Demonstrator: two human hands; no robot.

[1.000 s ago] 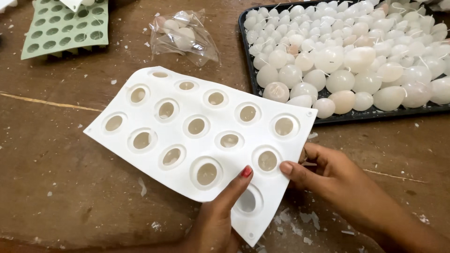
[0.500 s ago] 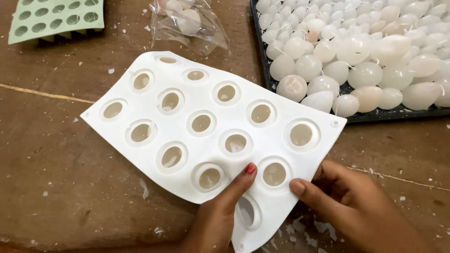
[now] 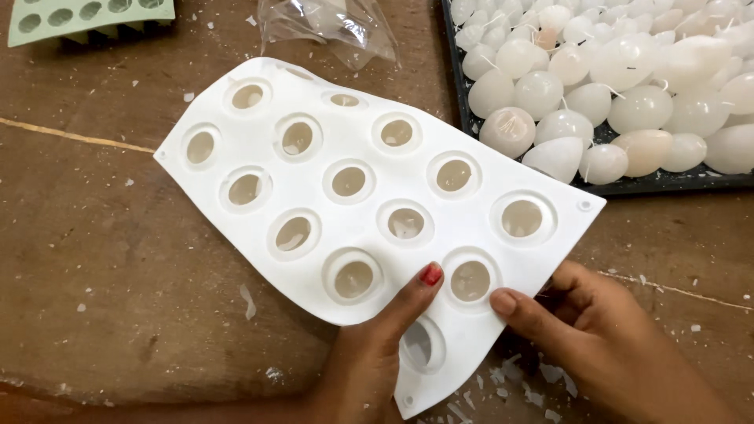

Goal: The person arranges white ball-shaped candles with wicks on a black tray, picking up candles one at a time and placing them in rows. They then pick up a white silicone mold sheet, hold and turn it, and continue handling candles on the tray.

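A white flexible mould (image 3: 369, 204) with rows of round cavities, most filled with pale wax, is held tilted above a brown wooden table. My left hand (image 3: 373, 357) grips its near edge, the thumb with a red nail pressing the top between two cavities. My right hand (image 3: 593, 341) pinches the near right edge, thumb on top and fingers underneath. One cavity by my left thumb looks empty and pushed through.
A black tray (image 3: 667, 184) heaped with white egg-shaped wax pieces with wicks sits at the back right. A crumpled clear plastic bag (image 3: 330, 23) lies at the back, a green mould (image 3: 86, 16) at the back left. Wax flakes (image 3: 510, 377) litter the table.
The view has closed in on the mould, which now fills more of the frame. Both hands keep the same grip on its near edge.
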